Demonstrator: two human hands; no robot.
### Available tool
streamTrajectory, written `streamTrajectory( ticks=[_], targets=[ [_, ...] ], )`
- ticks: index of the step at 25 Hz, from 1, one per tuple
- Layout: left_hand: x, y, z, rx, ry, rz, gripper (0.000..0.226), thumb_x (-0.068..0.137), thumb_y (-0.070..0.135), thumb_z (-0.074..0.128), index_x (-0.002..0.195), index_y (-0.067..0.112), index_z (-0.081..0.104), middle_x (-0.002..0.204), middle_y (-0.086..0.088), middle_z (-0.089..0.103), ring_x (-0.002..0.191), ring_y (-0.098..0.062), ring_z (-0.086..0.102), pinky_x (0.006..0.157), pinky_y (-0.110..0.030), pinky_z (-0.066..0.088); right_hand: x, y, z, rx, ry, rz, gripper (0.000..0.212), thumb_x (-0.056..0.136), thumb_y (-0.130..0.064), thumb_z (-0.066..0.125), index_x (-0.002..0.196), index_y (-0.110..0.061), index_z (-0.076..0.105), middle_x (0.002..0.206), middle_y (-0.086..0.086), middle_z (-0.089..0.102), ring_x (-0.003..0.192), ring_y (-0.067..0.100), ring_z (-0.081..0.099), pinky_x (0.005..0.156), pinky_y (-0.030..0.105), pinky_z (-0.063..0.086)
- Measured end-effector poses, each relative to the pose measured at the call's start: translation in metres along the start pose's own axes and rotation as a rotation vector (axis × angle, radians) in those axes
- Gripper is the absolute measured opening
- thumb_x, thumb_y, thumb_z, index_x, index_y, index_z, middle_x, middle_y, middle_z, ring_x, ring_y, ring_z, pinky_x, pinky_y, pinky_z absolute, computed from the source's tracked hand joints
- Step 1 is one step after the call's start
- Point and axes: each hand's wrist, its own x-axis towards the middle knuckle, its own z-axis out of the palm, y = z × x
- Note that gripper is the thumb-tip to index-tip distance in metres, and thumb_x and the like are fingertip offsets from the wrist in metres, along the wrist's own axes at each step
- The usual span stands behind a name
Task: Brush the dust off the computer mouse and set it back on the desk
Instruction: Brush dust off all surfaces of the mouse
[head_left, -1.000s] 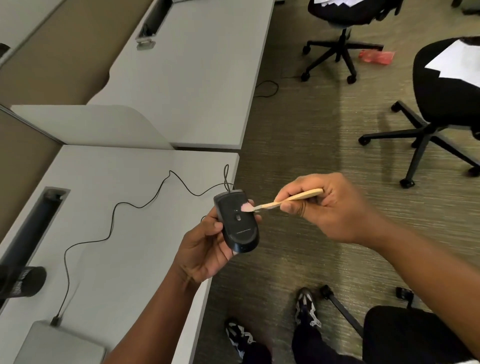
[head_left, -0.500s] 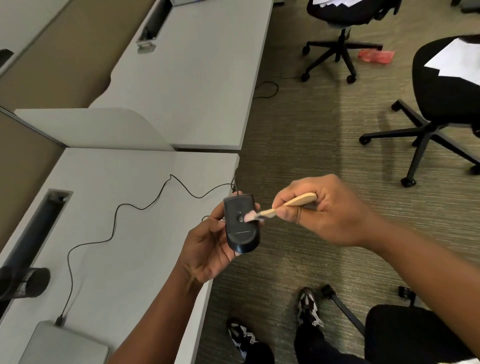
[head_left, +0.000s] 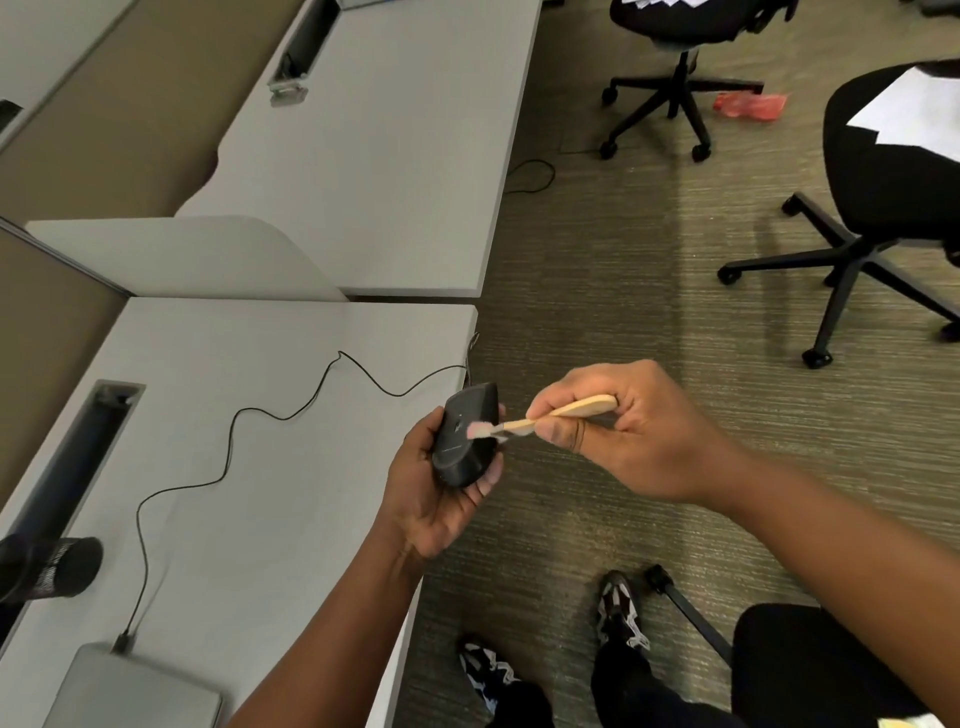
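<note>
The left hand (head_left: 436, 499) grips the black mouse (head_left: 465, 441) above the desk (head_left: 249, 467) edge. The right hand (head_left: 634, 431) pinches a wooden brush (head_left: 550, 415), its pink bristles touching the mouse. The mouse cable (head_left: 234, 431) lies across the desk to a grey laptop (head_left: 130, 691).

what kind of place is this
Most likely an open office: rows of grey desks split by dividers, swivel chairs on carpet, and a cable slot in the desk.

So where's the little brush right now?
In the head view the brush sits just right of centre, pinched in the right hand, its pink bristles touching the black mouse held by the left hand.
</note>
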Motion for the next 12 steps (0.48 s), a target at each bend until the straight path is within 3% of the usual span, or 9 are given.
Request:
streamTrajectory(
  ticks=[2,7,12],
  targets=[
    [0.004,-0.002,-0.001,-0.041,0.005,-0.007,0.063,0.09,0.033,0.059,0.145,0.005,0.054,0.118,-0.025,0.07,0.095,-0.032,0.069,0.066,-0.038,0.066,-0.002,-0.002,0.002,0.051,-0.024,-0.002,0.011,0.093,-0.022,0.074,0.101,-0.017,0.08,0.085,-0.009,0.076,0.074,0.01,0.069,0.065,0.021,0.052],
    [0.005,-0.004,0.001,-0.042,-0.04,-0.014,0.051,0.097,0.033,0.053,0.14,0.008,0.059,0.12,-0.023,0.068,0.095,-0.03,0.067,0.068,-0.036,0.063,0.017,0.0,-0.003,-0.084,0.202,-0.007,0.018,0.092,-0.026,0.074,0.105,-0.016,0.08,0.092,-0.019,0.073,0.081,-0.005,0.069,0.068,0.011,0.049],
    [0.009,-0.003,0.006,-0.118,-0.002,-0.01,0.059,0.093,0.031,0.056,0.147,0.007,0.053,0.115,-0.023,0.069,0.094,-0.029,0.067,0.061,-0.034,0.063,0.004,-0.001,0.008,-0.049,0.092,-0.051,0.011,0.093,-0.017,0.075,0.101,-0.013,0.081,0.082,-0.023,0.07,0.075,-0.003,0.068,0.064,0.01,0.047]
  ],
)
